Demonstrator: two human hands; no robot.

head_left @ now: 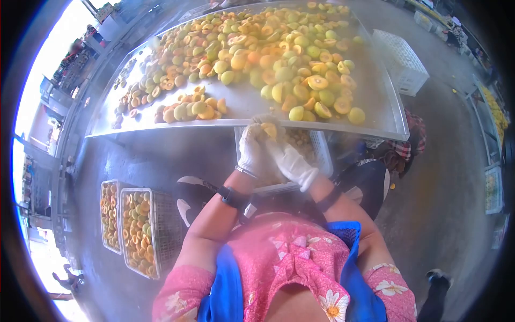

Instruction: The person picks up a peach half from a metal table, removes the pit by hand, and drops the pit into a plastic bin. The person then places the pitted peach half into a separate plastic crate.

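Note:
My left hand [251, 149], in a white glove, is closed around a yellow peach half [269, 130] just off the near edge of the metal table [370, 126]. Also gloved in white, my right hand [292, 163] presses its closed fingers against the same fruit from the right; whatever sits inside those fingers is hidden. Below both hands stands a white crate [323, 153] with small brown pieces, probably pits, in it. On the tabletop, a small group of peach halves [190, 110] lies near the edge, ahead and to the left of my hands.
A large heap of peaches [241, 53], many cut in half, covers much of the table. Two crates of peach halves [139, 231] stand on the floor at left. A white crate [402, 59] is beyond the table's right side. Someone in a plaid sleeve [416, 134] is close at right.

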